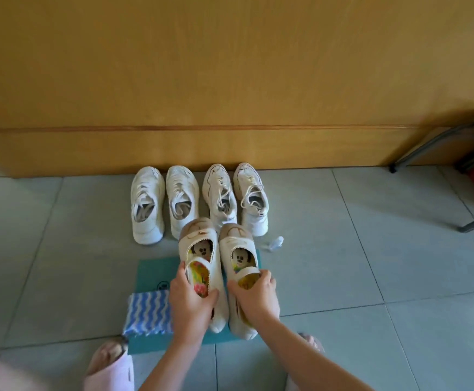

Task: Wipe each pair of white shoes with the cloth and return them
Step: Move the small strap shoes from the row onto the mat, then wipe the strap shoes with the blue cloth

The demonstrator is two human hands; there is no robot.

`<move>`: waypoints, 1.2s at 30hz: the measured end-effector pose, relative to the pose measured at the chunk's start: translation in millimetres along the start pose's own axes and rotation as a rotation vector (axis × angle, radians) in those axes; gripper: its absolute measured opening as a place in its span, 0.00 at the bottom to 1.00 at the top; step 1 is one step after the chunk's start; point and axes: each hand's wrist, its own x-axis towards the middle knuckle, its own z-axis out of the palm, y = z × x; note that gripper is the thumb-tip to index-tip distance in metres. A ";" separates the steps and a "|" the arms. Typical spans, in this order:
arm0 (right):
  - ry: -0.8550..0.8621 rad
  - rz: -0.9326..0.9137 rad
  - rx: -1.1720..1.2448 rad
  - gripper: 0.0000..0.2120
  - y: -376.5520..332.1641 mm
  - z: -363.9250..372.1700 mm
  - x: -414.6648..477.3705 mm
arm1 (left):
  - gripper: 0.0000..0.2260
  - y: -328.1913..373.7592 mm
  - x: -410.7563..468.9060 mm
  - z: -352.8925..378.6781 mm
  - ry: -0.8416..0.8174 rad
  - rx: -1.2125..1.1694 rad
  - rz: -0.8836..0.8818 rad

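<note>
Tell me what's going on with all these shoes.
A person is handling a cream pair at the green mat: the left hand grips the left slip-on, the right hand grips the right slip-on. The striped cloth lies untouched at the mat's left edge. A white sneaker pair and a second pair stand by the wooden wall.
</note>
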 end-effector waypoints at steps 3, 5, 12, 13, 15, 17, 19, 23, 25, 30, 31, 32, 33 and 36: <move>0.038 0.006 -0.039 0.34 10.8 15.4 -11.4 | 0.39 -13.5 -13.9 -5.5 0.001 0.027 -0.003; 0.071 0.000 -0.034 0.34 16.4 21.3 -17.0 | 0.40 -18.1 -17.6 -7.4 -0.008 0.047 -0.005; 0.169 -0.054 -0.128 0.33 26.2 29.5 -25.7 | 0.40 -34.3 -27.3 -10.8 -0.046 0.099 0.012; 0.176 -0.058 -0.137 0.34 26.5 30.1 -25.3 | 0.40 -36.3 -28.5 -11.3 -0.045 0.108 0.019; 0.190 -0.058 -0.143 0.34 25.9 31.0 -24.2 | 0.41 -38.8 -31.7 -10.8 -0.048 0.131 0.037; 0.195 -0.050 -0.136 0.35 24.4 32.2 -21.6 | 0.42 -40.9 -34.1 -9.1 -0.053 0.149 0.052; 0.195 -0.041 -0.133 0.36 23.3 33.1 -18.4 | 0.42 -44.5 -34.4 -7.9 -0.068 0.152 0.039; 0.199 -0.059 -0.159 0.39 23.4 34.6 -17.0 | 0.44 -51.4 -31.5 -9.6 -0.100 0.175 0.027; 0.178 -0.061 -0.177 0.41 22.8 34.7 -17.6 | 0.44 -53.1 -30.6 -9.6 -0.104 0.201 0.035; 0.234 -0.019 0.162 0.31 20.0 14.8 4.3 | 0.45 -45.4 -26.9 -12.1 -0.033 0.391 0.088; 0.258 -0.006 0.266 0.28 20.8 6.0 16.3 | 0.43 -41.1 -24.9 -14.4 -0.002 0.391 0.091; 0.268 0.013 0.337 0.24 21.8 -3.9 30.3 | 0.41 -36.9 -22.2 -16.9 0.027 0.365 0.092; 0.262 0.034 0.368 0.22 23.1 -14.7 44.8 | 0.39 -32.8 -18.3 -19.1 0.044 0.316 0.087; 0.199 0.009 0.337 0.25 24.5 -39.8 84.8 | 0.31 -21.6 -1.0 -24.9 0.018 0.078 0.008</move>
